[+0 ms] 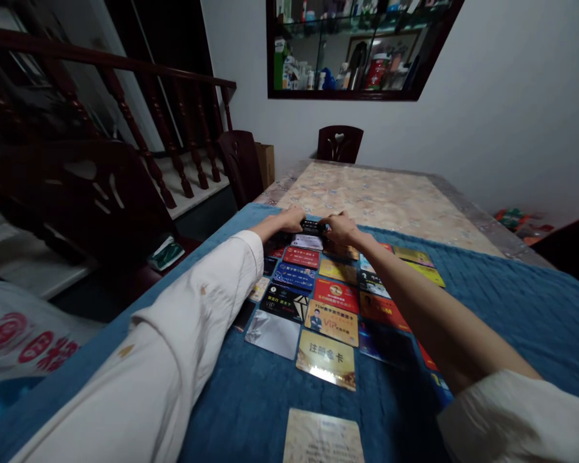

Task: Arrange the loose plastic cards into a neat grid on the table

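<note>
Stretched forward to the far end of the card rows are my left hand (292, 220) and my right hand (342, 229). Between them is a black card (312, 226) with light print, its two ends pinched in my fingers. Just below it lies a whitish card (307, 242). Nearer to me, overlapping columns hold a red card (336, 294), a blue card (294, 275), a black VIP card (284, 302), a silver card (273, 333) and a gold card (326, 359). My right forearm covers part of the right columns.
A blue cloth (502, 308) lies under the cards, on a patterned table (371, 196). One beige card (323, 437) sits apart at the near edge. Dark wooden chairs (241, 164) stand around the table. A white plastic bag (29, 328) is at lower left.
</note>
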The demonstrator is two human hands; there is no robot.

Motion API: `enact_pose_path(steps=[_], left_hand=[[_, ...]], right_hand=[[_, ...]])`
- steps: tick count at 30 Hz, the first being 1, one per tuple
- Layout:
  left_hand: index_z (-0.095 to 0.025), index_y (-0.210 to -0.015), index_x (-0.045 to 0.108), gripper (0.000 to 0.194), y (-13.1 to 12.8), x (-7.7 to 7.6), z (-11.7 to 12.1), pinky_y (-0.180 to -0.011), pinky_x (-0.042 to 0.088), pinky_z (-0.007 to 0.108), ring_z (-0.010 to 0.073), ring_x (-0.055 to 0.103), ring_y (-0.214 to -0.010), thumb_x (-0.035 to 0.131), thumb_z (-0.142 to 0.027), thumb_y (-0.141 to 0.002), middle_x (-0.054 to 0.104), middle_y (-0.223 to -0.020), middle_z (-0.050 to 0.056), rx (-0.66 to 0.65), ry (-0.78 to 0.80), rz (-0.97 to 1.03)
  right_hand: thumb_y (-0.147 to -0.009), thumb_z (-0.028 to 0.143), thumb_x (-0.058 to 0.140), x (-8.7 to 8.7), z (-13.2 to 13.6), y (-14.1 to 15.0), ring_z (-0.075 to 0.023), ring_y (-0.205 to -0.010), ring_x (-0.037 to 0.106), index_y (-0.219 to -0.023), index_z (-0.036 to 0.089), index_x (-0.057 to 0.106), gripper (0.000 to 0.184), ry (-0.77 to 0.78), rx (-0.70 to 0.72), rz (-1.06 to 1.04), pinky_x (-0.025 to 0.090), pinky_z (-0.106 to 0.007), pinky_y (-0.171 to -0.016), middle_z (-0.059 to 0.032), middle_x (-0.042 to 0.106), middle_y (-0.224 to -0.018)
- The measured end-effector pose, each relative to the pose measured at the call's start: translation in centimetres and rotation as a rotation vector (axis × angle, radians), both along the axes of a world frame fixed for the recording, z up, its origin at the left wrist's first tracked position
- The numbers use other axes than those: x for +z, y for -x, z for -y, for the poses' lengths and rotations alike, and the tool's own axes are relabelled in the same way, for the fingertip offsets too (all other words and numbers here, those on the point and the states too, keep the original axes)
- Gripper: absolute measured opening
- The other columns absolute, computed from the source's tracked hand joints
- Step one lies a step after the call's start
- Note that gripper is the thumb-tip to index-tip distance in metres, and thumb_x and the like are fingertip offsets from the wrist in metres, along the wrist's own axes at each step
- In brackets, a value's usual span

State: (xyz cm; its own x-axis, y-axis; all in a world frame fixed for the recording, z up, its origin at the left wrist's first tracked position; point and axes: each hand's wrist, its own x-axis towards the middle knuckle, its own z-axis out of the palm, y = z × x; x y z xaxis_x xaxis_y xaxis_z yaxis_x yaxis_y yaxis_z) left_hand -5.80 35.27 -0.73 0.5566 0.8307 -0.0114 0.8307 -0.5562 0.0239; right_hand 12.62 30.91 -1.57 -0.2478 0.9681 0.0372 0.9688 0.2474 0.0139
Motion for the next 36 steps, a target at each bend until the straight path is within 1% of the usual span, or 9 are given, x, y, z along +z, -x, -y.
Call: enact_pose_path(steps=[7,10,16,21,24,27,29,33,36], left_hand=[[-0.02,-0.109,0.07,0.035,0.2,-0.1,0.4,-0.098,0.048,0.033,0.0261,0.052,-0.118,0.06,-0.019,-0.075,0.069,-0.11,0.005,0.0,0.003,-0.074],[-0.019,-0.11,0.069,0.036,0.2,0.0,0.6,-0.095,0.05,0.036,0.0272,0.054,-0.115,0.058,-0.018,-0.076,0.069,-0.11,0.007,-0.002,0.008,-0.084],[-0.019,-0.112,0.07,0.037,0.2,0.1,0.9,-0.097,0.048,0.044,0.0315,0.051,-0.118,0.056,-0.017,-0.078,0.068,-0.114,0.01,-0.015,0.005,-0.082],[-0.021,-0.117,0.068,0.041,0.5,0.0,1.0,-0.099,0.046,0.043,0.0302,0.049,-0.121,0.055,-0.015,-0.078,0.066,-0.12,0.009,-0.005,-0.008,-0.06],[-0.021,-0.119,0.068,0.044,1.0,0.0,1.3,-0.101,0.045,0.043,0.0296,0.047,-0.125,0.053,-0.012,-0.079,0.064,-0.125,0.01,0.003,-0.024,-0.042],[-0.02,-0.122,0.066,0.044,1.5,0.2,1.8,-0.102,0.044,0.042,0.0288,0.046,-0.126,0.05,-0.012,-0.082,0.062,-0.127,0.011,0.007,-0.045,-0.024],[-0.018,-0.122,0.066,0.042,1.9,0.4,2.3,-0.103,0.043,0.041,0.0286,0.046,-0.126,0.049,-0.013,-0.084,0.061,-0.127,0.012,0.006,-0.066,-0.01],[-0.015,-0.122,0.067,0.04,2.4,0.8,3.8,-0.102,0.043,0.04,0.0284,0.047,-0.124,0.047,-0.014,-0.086,0.06,-0.124,0.013,-0.014,-0.119,0.028],[-0.015,-0.116,0.07,0.037,2.8,1.0,5.3,-0.099,0.044,0.038,0.0269,0.051,-0.116,0.048,-0.014,-0.087,0.062,-0.115,0.013,-0.074,-0.182,0.076]], right_hand=[[-0.082,0.026,0.055,-0.3,-0.3,0.4,-0.0364,-0.126,0.045,-0.131,0.033,0.064,0.05,0.012,-0.003,0.03,0.044,-0.046,-0.092,-0.0084,0.065,-0.132],[-0.081,0.025,0.054,-0.4,-0.3,0.6,-0.0371,-0.124,0.046,-0.131,0.031,0.065,0.052,0.005,-0.002,0.035,0.045,-0.047,-0.09,-0.0099,0.066,-0.129],[-0.077,0.023,0.053,-0.7,-0.5,0.7,-0.0358,-0.12,0.049,-0.132,0.033,0.063,0.057,-0.009,-0.003,0.041,0.045,-0.046,-0.086,-0.0092,0.067,-0.126],[-0.076,0.023,0.054,-0.7,-0.4,0.5,-0.0359,-0.119,0.049,-0.128,0.03,0.066,0.054,-0.019,-0.001,0.037,0.044,-0.045,-0.085,-0.0108,0.066,-0.126],[-0.078,0.022,0.053,-0.5,-0.1,0.2,-0.037,-0.12,0.047,-0.13,0.028,0.065,0.054,-0.03,-0.002,0.021,0.044,-0.047,-0.085,-0.0124,0.063,-0.129],[-0.08,0.021,0.053,-0.1,0.3,-0.2,-0.0372,-0.121,0.045,-0.133,0.027,0.063,0.054,-0.054,0.011,0.001,0.043,-0.047,-0.085,-0.0131,0.061,-0.134],[-0.082,0.022,0.052,0.1,0.8,-0.5,-0.0366,-0.12,0.045,-0.131,0.027,0.064,0.05,-0.072,0.027,-0.009,0.042,-0.046,-0.084,-0.0129,0.061,-0.133],[-0.086,0.024,0.051,0.8,2.4,-0.7,-0.0342,-0.118,0.044,-0.12,0.026,0.07,0.039,-0.126,0.049,-0.028,0.039,-0.043,-0.084,-0.0122,0.064,-0.127],[-0.086,0.025,0.051,1.3,4.2,-0.7,-0.0334,-0.114,0.046,-0.109,0.024,0.073,0.032,-0.167,0.056,-0.04,0.037,-0.043,-0.083,-0.0131,0.067,-0.118]])
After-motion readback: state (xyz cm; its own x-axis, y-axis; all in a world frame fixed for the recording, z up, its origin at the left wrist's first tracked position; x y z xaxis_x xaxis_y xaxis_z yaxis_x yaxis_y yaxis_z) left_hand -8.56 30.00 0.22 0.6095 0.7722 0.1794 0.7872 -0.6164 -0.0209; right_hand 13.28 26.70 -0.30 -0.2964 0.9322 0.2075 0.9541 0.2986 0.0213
